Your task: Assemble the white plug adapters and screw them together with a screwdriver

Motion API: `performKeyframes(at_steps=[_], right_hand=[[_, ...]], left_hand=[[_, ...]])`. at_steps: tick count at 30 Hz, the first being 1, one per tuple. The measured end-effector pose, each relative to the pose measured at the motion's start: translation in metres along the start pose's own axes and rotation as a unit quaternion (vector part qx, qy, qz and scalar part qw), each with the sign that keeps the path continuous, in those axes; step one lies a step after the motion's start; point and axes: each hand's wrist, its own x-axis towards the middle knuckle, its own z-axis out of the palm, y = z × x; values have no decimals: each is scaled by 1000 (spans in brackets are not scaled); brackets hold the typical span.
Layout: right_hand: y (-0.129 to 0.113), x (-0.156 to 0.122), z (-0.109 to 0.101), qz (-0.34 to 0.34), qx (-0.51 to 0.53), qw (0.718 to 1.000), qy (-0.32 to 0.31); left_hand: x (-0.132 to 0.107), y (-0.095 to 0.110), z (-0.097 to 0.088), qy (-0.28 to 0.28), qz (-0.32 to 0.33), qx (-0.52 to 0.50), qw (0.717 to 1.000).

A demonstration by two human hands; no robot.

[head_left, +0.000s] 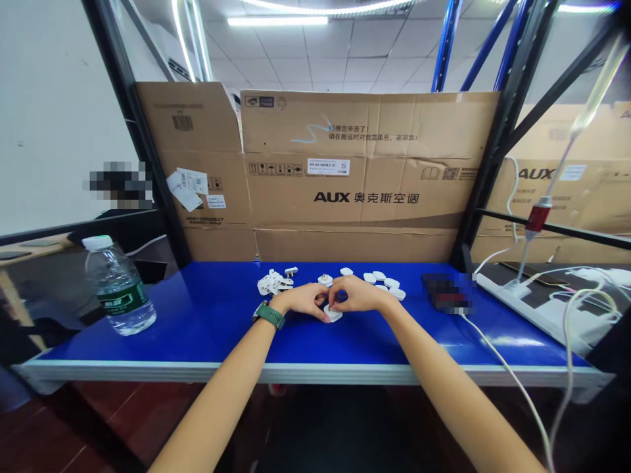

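My left hand [308,300], with a green-strapped watch [269,315] on its wrist, curls around a small flat white piece [334,316] on the blue tabletop and holds its edge. From the other side my right hand [359,293] comes in, thumb and index finger pinched together over that piece; whatever lies between these fingertips is hidden. Just beyond the hands sits a small white part with metal prongs [325,280]. Left of it is a heap of white plug-like parts [274,282], with one more part [291,270] beside it.
Several white rounded pieces [392,283] lie to the right, one [346,271] apart. A water bottle [119,286] stands at left. A dark device [446,293] with a cable lies at right, near a white power strip [532,309]. Cardboard [365,226] walls the back.
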Motion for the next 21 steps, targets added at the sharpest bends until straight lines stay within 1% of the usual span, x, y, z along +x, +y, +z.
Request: performKeyframes(at_steps=[6,15,21], right_hand=[[-9,0,2,5,-49,999,0],[-6,0,2,20,-22,999,-15],[-6,0,2,10,-20,1000,-8]], left_hand=[[1,-1,3,13,-7,-2,1000],[0,1,3,9,3,-30,1000],[0,1,4,8,1,-48,999]])
